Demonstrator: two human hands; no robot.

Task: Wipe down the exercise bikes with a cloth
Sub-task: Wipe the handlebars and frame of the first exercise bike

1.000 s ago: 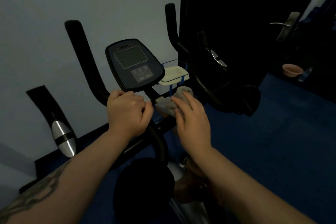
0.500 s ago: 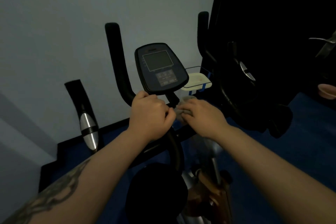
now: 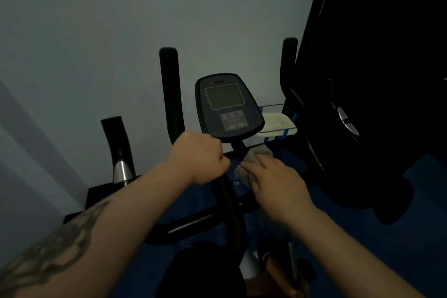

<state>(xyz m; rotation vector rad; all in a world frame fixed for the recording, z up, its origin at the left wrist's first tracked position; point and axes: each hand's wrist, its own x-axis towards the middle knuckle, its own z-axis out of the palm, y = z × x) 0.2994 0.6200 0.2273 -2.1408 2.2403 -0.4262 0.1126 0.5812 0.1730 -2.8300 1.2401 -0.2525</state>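
Cloth shifted rightward, under right hand

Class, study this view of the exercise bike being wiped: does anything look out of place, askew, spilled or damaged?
Nothing stands out. The left hand grips the handlebar, the right hand presses the cloth against the bar under the console, which looks intact. The room is dim, so fine marks would not show.
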